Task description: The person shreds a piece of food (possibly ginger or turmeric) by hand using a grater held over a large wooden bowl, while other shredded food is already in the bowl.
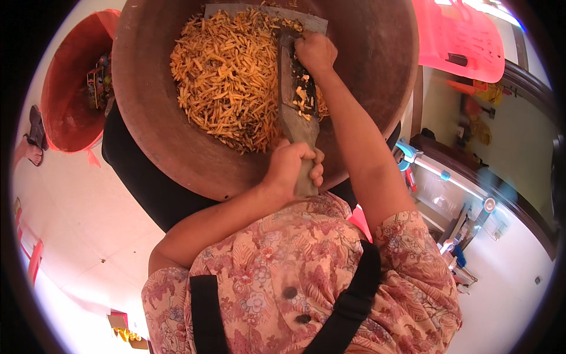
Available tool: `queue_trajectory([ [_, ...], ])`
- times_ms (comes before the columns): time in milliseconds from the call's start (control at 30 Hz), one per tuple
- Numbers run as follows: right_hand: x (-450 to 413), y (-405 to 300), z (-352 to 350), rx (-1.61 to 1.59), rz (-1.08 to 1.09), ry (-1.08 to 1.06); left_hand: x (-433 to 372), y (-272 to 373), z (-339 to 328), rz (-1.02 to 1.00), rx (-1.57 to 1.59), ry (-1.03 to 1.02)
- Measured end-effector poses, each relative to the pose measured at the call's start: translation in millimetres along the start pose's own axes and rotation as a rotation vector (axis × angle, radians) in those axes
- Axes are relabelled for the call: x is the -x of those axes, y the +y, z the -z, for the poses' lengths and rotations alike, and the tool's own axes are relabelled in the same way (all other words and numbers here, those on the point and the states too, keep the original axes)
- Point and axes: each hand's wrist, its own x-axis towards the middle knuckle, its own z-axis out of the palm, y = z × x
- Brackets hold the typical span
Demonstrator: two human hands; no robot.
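A large reddish-brown basin [146, 110] rests across my lap, holding a broad heap of orange-yellow vegetable shreds [230, 79] mixed with dark bits. A long wooden grater [303, 128] leans inside it along the heap's right side, with a dark grating face and a wide flat board [265, 13] at its far end. My left hand [294, 166] is wrapped around the grater's near handle, whose end meets my shirt. Curled into a fist, my right hand [316, 51] is at the upper part of the grating face; whatever its fingers may enclose is hidden. Loose shreds [303, 99] lie on the grater below it.
A red bag or bin [66, 93] with packaging inside stands left of the basin. Beyond it is another person's sandalled foot [35, 150]. A pink plastic chair [464, 40] is at upper right, near a blue-and-white pole [446, 175]. An opened box [126, 329] lies at lower left.
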Motion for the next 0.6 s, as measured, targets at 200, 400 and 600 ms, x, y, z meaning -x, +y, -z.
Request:
queue_trajectory([
  [200, 38, -33, 55, -0.107, -0.101, -0.171, 4, 2, 0, 0.019, 0.048, -0.001],
  [400, 44, -27, 53, -0.083, -0.027, -0.108, 1, -4, 4, -0.005, -0.010, 0.005],
  [600, 3, -10, 20, -0.011, -0.097, -0.190, -2, 2, 0, 0.008, -0.011, 0.012],
])
